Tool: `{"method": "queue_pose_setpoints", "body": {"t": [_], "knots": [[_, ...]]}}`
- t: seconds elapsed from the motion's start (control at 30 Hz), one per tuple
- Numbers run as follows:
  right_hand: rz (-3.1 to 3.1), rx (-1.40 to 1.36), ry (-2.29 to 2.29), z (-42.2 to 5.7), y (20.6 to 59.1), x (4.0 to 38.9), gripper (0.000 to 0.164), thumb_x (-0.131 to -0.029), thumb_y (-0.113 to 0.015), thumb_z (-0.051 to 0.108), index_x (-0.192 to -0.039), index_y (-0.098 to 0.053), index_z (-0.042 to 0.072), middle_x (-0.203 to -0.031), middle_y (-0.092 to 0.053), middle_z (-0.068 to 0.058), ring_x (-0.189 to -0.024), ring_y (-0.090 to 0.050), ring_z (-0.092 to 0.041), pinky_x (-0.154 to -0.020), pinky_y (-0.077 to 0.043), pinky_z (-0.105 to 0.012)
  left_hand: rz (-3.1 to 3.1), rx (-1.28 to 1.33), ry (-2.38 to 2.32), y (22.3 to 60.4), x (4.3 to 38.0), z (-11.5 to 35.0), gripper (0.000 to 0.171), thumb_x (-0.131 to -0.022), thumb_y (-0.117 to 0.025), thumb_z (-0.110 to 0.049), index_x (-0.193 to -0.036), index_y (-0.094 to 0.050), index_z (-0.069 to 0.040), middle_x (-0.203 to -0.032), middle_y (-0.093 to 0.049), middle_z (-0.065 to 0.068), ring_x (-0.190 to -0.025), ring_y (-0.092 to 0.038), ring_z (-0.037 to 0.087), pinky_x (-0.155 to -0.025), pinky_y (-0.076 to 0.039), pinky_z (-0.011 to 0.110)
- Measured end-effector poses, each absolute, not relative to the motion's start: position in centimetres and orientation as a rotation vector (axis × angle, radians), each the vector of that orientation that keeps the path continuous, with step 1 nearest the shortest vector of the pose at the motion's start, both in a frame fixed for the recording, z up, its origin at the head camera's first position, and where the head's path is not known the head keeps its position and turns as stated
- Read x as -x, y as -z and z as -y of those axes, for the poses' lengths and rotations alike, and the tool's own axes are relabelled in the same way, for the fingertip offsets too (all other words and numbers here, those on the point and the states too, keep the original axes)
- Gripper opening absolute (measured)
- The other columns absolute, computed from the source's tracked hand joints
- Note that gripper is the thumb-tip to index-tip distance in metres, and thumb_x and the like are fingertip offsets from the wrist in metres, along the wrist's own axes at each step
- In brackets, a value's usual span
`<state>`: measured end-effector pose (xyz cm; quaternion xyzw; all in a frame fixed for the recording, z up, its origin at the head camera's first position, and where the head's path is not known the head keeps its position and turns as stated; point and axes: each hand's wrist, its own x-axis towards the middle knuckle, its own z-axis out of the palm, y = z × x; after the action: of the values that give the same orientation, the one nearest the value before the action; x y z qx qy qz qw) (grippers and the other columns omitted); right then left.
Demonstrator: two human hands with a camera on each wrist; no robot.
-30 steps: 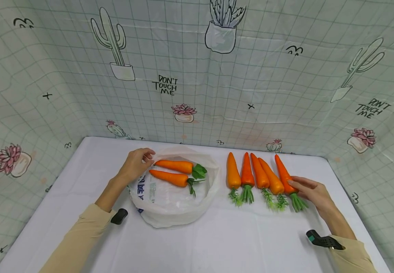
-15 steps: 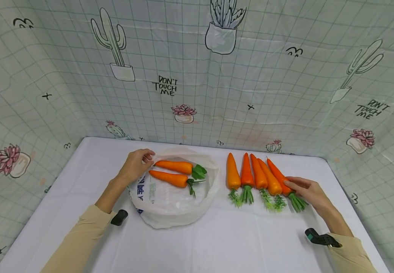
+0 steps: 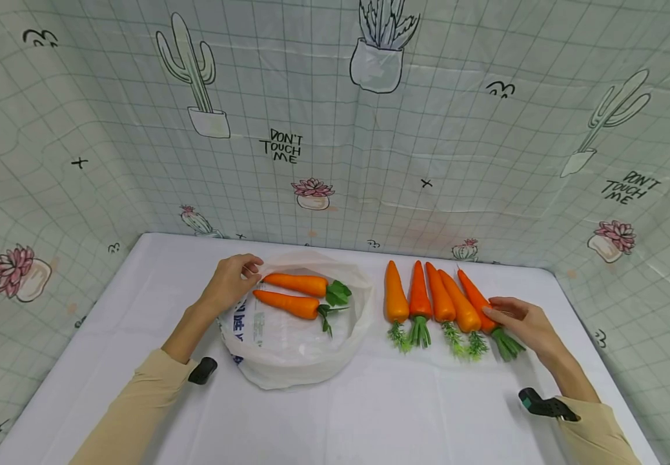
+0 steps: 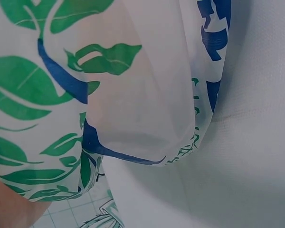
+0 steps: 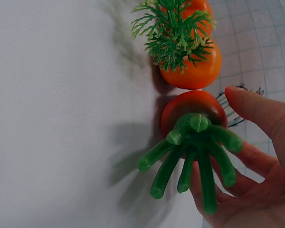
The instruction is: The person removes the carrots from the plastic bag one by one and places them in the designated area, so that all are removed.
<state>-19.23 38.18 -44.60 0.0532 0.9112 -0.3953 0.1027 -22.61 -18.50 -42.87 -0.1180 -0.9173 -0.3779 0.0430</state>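
Note:
My left hand [image 3: 233, 279] pinches the left rim of a white plastic bag [image 3: 288, 368]. Blue and green print shows on the bag [image 4: 137, 109] in the left wrist view, where most of that hand is hidden behind it. Two carrots, an upper one [image 3: 300, 283] and a lower one [image 3: 291, 305], lie on the bag with leaves to the right. My right hand [image 3: 527, 323] is at the rightmost carrot [image 3: 474, 297], near its green stems. In the right wrist view its thumb [image 5: 247, 104] stands slightly off this carrot [image 5: 190, 104], fingers loosely spread beyond it.
Several more carrots stand in a row to the right of the bag, among them a light orange one [image 3: 395, 297] and a redder one [image 3: 419, 290]. A white table [image 3: 370, 426] carries everything, with a grid-patterned cloth [image 3: 370, 142] behind and at the sides.
The rightmost carrot has swung its tip left toward its neighbours, then slightly back right. My right hand has shifted a little left with it. The left hand and bag stay put.

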Motion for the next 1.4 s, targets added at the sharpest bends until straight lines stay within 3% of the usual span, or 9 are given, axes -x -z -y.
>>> {"method": "queue_pose_setpoints", "body": {"t": [0.1,0.23,0.6,0.73,0.93,1.13,1.2,1.33,1.4], "knots": [[-2.754,-0.118,1.164,-37.9,44.3,19.4,0.07,-0.101,-0.063,0.047,-0.145,-0.05,-0.006,-0.142,-0.055,-0.031,-0.126,-0.053,-0.045,-0.096,-0.053,-0.034,2.807,0.356,1.156,42.9,22.7,18.5,0.026,-0.095,-0.066,0.004,-0.119,-0.065,0.012,-0.103,-0.067,0.023,-0.093,-0.064,0.035,-0.088,-0.056,0.05],[-2.785,-0.064,1.203,-37.4,43.6,19.5,0.065,-0.102,-0.063,0.041,-0.144,-0.052,-0.007,-0.139,-0.057,-0.031,-0.125,-0.055,-0.045,-0.08,-0.047,-0.009,2.806,0.349,1.156,42.9,22.6,18.5,0.026,-0.095,-0.066,0.004,-0.119,-0.065,0.012,-0.103,-0.067,0.024,-0.093,-0.064,0.035,-0.087,-0.057,0.049],[-2.831,0.061,1.202,-35.8,41.9,20.0,0.056,-0.104,-0.063,0.033,-0.142,-0.054,-0.006,-0.137,-0.059,-0.03,-0.128,-0.054,-0.047,-0.081,-0.042,-0.006,2.801,0.355,1.159,42.8,22.8,18.5,0.025,-0.095,-0.066,0.004,-0.119,-0.065,0.012,-0.103,-0.067,0.023,-0.092,-0.064,0.035,-0.086,-0.057,0.049],[-2.846,0.097,1.181,-34.9,41.0,20.2,0.054,-0.103,-0.064,0.032,-0.141,-0.055,-0.005,-0.135,-0.061,-0.028,-0.127,-0.055,-0.046,-0.085,-0.046,-0.011,2.794,0.355,1.167,42.8,22.8,18.4,0.025,-0.094,-0.067,0.004,-0.118,-0.066,0.012,-0.102,-0.067,0.023,-0.092,-0.064,0.035,-0.086,-0.057,0.048],[-2.852,0.134,1.158,-33.2,39.9,20.5,0.054,-0.104,-0.062,0.034,-0.141,-0.056,-0.004,-0.137,-0.06,-0.027,-0.127,-0.055,-0.046,-0.103,-0.049,-0.055,2.8,0.359,1.177,42.7,22.9,18.2,0.026,-0.093,-0.07,0.003,-0.118,-0.066,0.012,-0.102,-0.066,0.023,-0.091,-0.064,0.035,-0.084,-0.058,0.047],[-2.818,0.196,1.197,-31.5,38.9,20.6,0.051,-0.104,-0.062,0.034,-0.14,-0.057,-0.002,-0.137,-0.062,-0.024,-0.126,-0.058,-0.042,-0.098,-0.052,-0.029,2.807,0.323,1.204,42.6,22.9,18.0,0.025,-0.092,-0.069,0.005,-0.116,-0.065,0.011,-0.102,-0.066,0.023,-0.091,-0.065,0.035,-0.085,-0.058,0.047],[-2.798,0.22,1.225,-30.8,38.7,20.6,0.05,-0.104,-0.062,0.033,-0.14,-0.058,-0.001,-0.136,-0.062,-0.024,-0.125,-0.057,-0.043,-0.1,-0.051,-0.033,2.797,0.317,1.208,42.6,22.9,18.0,0.023,-0.093,-0.067,0.006,-0.115,-0.065,0.011,-0.101,-0.066,0.024,-0.09,-0.066,0.035,-0.085,-0.058,0.048],[-2.777,0.29,1.249,-29.5,38.4,20.8,0.048,-0.104,-0.062,0.031,-0.139,-0.058,-0.002,-0.135,-0.063,-0.023,-0.125,-0.058,-0.043,-0.106,-0.045,-0.06,2.794,0.288,1.21,42.6,23.0,18.0,0.02,-0.094,-0.063,0.007,-0.113,-0.065,0.011,-0.101,-0.066,0.024,-0.091,-0.066,0.036,-0.087,-0.057,0.049],[-2.778,0.334,1.245,-28.9,38.3,21.0,0.047,-0.104,-0.062,0.031,-0.138,-0.059,-0.002,-0.135,-0.063,-0.022,-0.124,-0.059,-0.042,-0.105,-0.045,-0.06,2.798,0.261,1.21,42.6,23.0,18.0,0.019,-0.094,-0.063,0.007,-0.112,-0.065,0.01,-0.101,-0.066,0.023,-0.092,-0.066,0.036,-0.087,-0.057,0.048]]}}
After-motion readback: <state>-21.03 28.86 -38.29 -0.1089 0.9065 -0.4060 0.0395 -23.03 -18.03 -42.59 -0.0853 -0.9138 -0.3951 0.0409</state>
